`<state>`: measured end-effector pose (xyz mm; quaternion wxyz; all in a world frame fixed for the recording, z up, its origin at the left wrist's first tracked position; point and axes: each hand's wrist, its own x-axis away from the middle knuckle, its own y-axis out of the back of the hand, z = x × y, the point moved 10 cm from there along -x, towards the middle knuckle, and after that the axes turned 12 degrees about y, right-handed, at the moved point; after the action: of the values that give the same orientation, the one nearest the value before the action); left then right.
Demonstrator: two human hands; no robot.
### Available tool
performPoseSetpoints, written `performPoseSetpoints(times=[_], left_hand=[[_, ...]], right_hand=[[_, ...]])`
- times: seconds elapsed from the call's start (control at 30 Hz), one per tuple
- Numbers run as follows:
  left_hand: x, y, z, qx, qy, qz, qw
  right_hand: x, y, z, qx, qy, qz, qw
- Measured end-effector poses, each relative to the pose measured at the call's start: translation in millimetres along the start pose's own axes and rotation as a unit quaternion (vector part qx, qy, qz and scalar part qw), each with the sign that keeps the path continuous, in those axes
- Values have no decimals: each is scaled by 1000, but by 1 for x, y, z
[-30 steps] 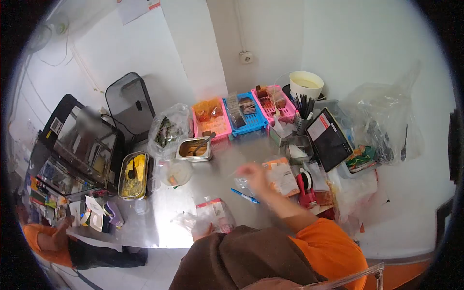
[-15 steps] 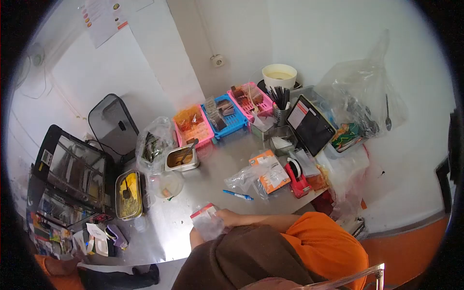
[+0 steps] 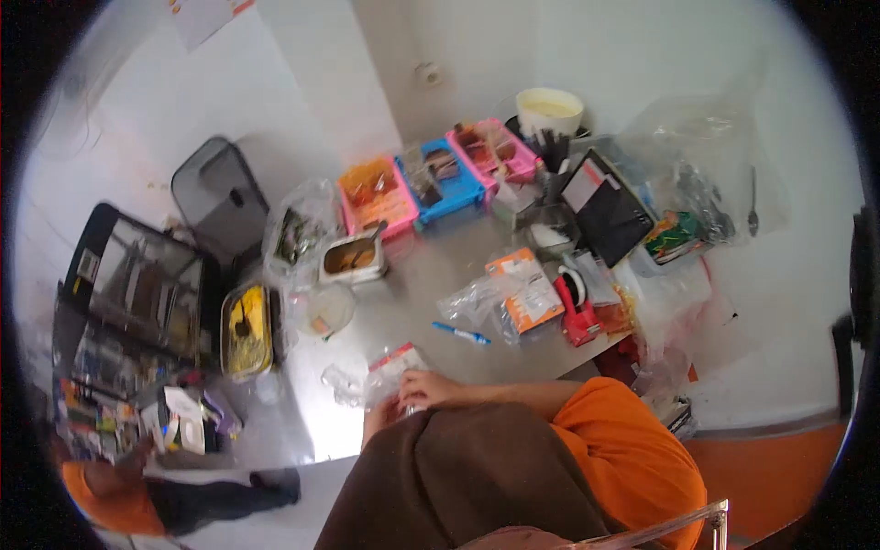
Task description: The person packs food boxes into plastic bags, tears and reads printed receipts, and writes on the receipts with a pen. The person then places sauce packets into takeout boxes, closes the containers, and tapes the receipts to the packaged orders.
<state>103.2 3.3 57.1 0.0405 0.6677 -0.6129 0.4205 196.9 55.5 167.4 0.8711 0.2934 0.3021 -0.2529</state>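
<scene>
Metal counter [image 3: 412,298]; clear packet [image 3: 389,369] against right fingers [image 3: 416,389], just beyond left fingers [image 3: 385,412]; cannot tell whether gripped by either.

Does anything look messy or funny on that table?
A little: the blue pen lies loose and slanted on the metal table, beyond the right hand, which looks odd among food things. I can't see any clear spill.

left hand [image 3: 383,414] partly hidden, wall poster [image 3: 206,18] cut off, socket [image 3: 428,74] blurred
</scene>
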Motion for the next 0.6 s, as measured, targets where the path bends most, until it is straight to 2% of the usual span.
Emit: performPoseSetpoints(times=[0.03,0.07,0.1,0.17,0.23,0.27,0.33,0.6], left_hand=[[8,-9,0,87,25,-16,996],[4,16,16,125,62,-83,987],[0,16,23,170,77,-24,982],[17,-27,-12,-71,-37,-37,996],[-5,-14,-4,148,-98,87,980],[-3,-10,-6,140,-106,59,983],[3,-7,-10,121,-119,9,986],[17,-23,-20,143,-133,-1,981]], right_hand=[[4,-4,-12,-27,-19,-18,999],[14,-11,-31,-119,-109,-50,986],[25,-20,-48,-207,-200,-78,954],[35,-31,-56,-345,-314,-73,882],[27,-23,-46,-368,-326,-106,864],[24,-18,-42,-376,-332,-124,856],[22,-19,-40,-357,-353,-93,860],[27,-25,-47,-375,-353,-96,852]])
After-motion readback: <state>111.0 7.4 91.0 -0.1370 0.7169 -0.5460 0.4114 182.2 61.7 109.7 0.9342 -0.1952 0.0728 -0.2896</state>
